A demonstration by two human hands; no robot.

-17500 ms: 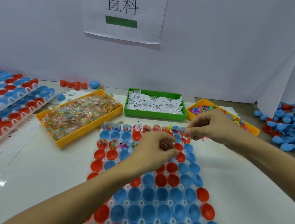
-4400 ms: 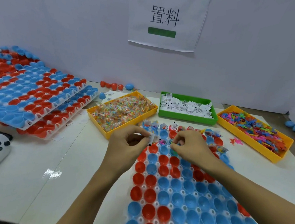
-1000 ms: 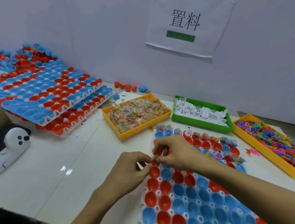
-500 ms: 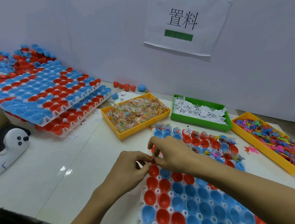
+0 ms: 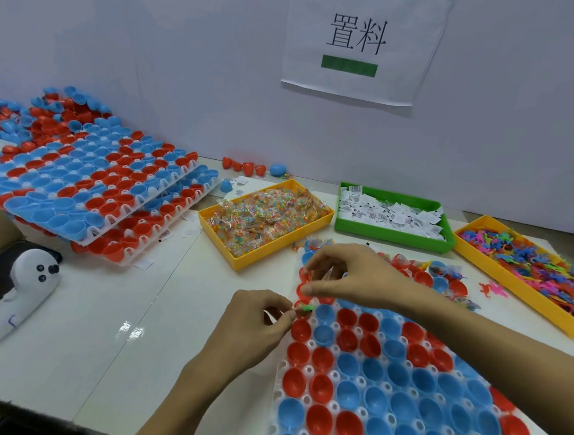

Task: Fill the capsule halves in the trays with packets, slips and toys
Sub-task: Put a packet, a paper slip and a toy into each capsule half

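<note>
Green toy (image 5: 306, 308) lying crosswise, pinched by left hand (image 5: 253, 324), right hand (image 5: 353, 277) loosely curled, empty

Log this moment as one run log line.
left hand: pinches green toy | right hand: over tray, grip contents unclear | near rows unfilled

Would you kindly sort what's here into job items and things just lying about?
Job: capsule tray; left hand pinching green toy; right hand; packet bin; slip bin; toy bin.
Lying about: white handheld device; wall sign.
</note>
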